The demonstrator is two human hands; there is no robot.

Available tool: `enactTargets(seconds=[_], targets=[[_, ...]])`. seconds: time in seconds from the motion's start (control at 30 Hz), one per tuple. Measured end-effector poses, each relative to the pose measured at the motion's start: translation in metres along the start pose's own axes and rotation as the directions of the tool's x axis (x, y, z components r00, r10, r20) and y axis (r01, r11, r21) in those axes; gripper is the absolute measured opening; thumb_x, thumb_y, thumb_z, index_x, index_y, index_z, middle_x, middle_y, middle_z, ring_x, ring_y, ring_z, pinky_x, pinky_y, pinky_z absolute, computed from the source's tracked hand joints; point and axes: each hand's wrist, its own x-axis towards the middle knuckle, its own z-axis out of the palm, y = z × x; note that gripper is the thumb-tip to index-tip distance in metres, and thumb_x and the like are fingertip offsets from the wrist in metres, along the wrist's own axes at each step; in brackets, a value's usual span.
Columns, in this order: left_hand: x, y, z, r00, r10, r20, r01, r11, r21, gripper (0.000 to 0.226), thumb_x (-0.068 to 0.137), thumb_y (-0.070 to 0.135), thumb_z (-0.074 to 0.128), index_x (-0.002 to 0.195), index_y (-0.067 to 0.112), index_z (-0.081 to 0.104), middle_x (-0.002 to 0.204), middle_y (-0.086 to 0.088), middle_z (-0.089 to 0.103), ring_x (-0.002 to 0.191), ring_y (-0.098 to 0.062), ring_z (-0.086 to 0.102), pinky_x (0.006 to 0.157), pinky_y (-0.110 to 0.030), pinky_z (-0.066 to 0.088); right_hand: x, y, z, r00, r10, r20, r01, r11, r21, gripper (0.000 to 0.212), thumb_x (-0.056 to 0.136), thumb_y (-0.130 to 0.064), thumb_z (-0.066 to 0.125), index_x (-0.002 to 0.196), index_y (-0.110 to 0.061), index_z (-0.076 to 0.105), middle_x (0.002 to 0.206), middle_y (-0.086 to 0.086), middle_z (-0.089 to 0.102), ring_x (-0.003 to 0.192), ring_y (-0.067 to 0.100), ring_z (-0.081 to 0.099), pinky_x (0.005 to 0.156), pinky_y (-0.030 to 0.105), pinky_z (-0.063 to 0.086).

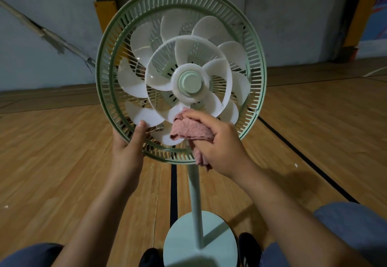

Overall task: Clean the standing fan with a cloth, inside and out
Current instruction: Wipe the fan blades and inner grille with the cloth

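The pale green standing fan (259,82) stands upright on the wooden plank floor (52,151), its round flat base (188,243) between the person's dark shoes (249,245). The front grille is off; the translucent white plastic blades (134,78) and the pale green hub cap (191,82) are exposed inside the green slotted rear guard ring.

Left hand (127,143): fingers curled round the lower left rim of the guard ring, thumb laid across the rim with its tip touching the edge of a lower blade.

Right hand (222,145): fingers curled round the crumpled pink cloth (190,130), gripping it and pressing it against a lower blade just below the hub. A tail of the cloth hangs below the hand, in front of the slim green pole (196,204). How much of the blade the cloth covers is hard to tell
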Motion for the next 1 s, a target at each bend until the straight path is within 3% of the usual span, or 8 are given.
enactTargets(seconds=[0.17, 0.27, 0.33, 0.4, 0.53, 0.63, 0.83, 1.0], targets=[[-0.003, 0.005, 0.003, 0.999, 0.026, -0.025, -0.025, 1.0, 0.017, 0.059, 0.097, 0.057, 0.063, 0.144, 0.023, 0.059, 0.133, -0.005, 0.074, 0.123, -0.029, 0.072, 0.106, -0.057, 0.058, 0.007, 0.0, -0.032, 0.994, -0.024, -0.103, 0.011, 0.992, -0.128, 0.051, 0.09, -0.005, 0.066, 0.127, -0.038, 0.053, 0.115, -0.013, 0.069, 0.087, 0.011, 0.075, 0.059, 0.04, 0.064], [-0.004, 0.007, 0.006, 0.998, 0.055, -0.043, -0.054, 0.998, 0.031, 0.052, 0.103, 0.059, 0.061, 0.141, 0.024, 0.061, 0.132, -0.004, 0.074, 0.123, -0.028, 0.072, 0.107, -0.061, 0.057, 0.011, 0.003, -0.044, 0.998, -0.026, -0.05, 0.006, 0.933, -0.359, 0.062, 0.087, -0.005, 0.07, 0.13, -0.046, 0.053, 0.11, -0.009, 0.07, 0.076, 0.007, 0.073, 0.057, 0.036, 0.062], [-0.004, 0.006, 0.007, 0.996, 0.075, -0.048, -0.073, 0.996, 0.049, 0.05, 0.104, 0.054, 0.06, 0.14, 0.021, 0.062, 0.13, -0.004, 0.075, 0.12, -0.027, 0.073, 0.106, -0.06, 0.057, 0.014, 0.003, -0.048, 0.998, -0.056, -0.016, 0.041, 0.865, -0.5, 0.065, 0.081, -0.01, 0.069, 0.137, -0.041, 0.058, 0.106, -0.003, 0.072, 0.069, 0.012, 0.071, 0.06, 0.042, 0.062], [-0.004, 0.004, 0.006, 0.995, 0.094, -0.043, -0.092, 0.994, 0.058, 0.046, 0.107, 0.046, 0.059, 0.143, 0.017, 0.06, 0.13, -0.004, 0.075, 0.119, -0.026, 0.074, 0.106, -0.059, 0.058, 0.016, 0.0, -0.047, 0.994, -0.105, -0.021, 0.07, 0.786, -0.614, 0.066, 0.078, -0.019, 0.066, 0.142, -0.036, 0.06, 0.101, -0.002, 0.072, 0.08, 0.023, 0.069, 0.066, 0.043, 0.06], [-0.006, 0.001, 0.008, 0.989, 0.133, -0.057, -0.13, 0.989, 0.066, 0.041, 0.111, 0.033, 0.059, 0.149, 0.017, 0.055, 0.134, -0.003, 0.074, 0.12, -0.024, 0.074, 0.102, -0.052, 0.061, 0.013, -0.004, -0.042, 0.997, -0.048, -0.064, -0.006, 0.752, -0.659, 0.071, 0.081, -0.018, 0.072, 0.148, -0.038, 0.056, 0.098, -0.004, 0.076, 0.088, 0.023, 0.071, 0.074, 0.041, 0.06], [-0.005, 0.0, 0.01, 0.986, 0.149, -0.068, -0.146, 0.988, 0.058, 0.044, 0.111, 0.033, 0.06, 0.152, 0.018, 0.052, 0.136, -0.002, 0.073, 0.121, -0.022, 0.073, 0.101, -0.049, 0.062, 0.014, -0.004, -0.036, 0.988, 0.13, -0.081, -0.154, 0.833, -0.532, 0.058, 0.089, -0.023, 0.061, 0.145, -0.04, 0.059, 0.065, -0.012, 0.072, 0.065, 0.005, 0.071, 0.067, 0.036, 0.062], [-0.012, 0.0, 0.017, 0.982, 0.168, -0.088, -0.165, 0.985, 0.045, 0.051, 0.102, 0.046, 0.062, 0.149, 0.032, 0.051, 0.131, 0.014, 0.073, 0.118, -0.007, 0.072, 0.089, -0.023, 0.063, 0.024, -0.014, -0.014, 0.925, 0.377, 0.05, -0.37, 0.922, -0.117, 0.019, 0.1, -0.018, 0.054, 0.093, -0.011, 0.071, 0.054, 0.003, 0.064, 0.037, 0.016, 0.051, 0.041, 0.029, 0.043], [-0.013, -0.002, 0.02, 0.983, 0.146, -0.11, -0.141, 0.988, 0.055, 0.055, 0.099, 0.05, 0.06, 0.15, 0.034, 0.05, 0.13, 0.016, 0.072, 0.115, -0.003, 0.072, 0.084, -0.021, 0.062, 0.028, -0.019, -0.011, 0.86, 0.478, 0.177, -0.51, 0.807, 0.297, 0.021, 0.101, -0.017, 0.062, 0.106, -0.003, 0.077, 0.05, 0.006, 0.048, 0.033, 0.018, 0.036, 0.038, 0.017, 0.032]])
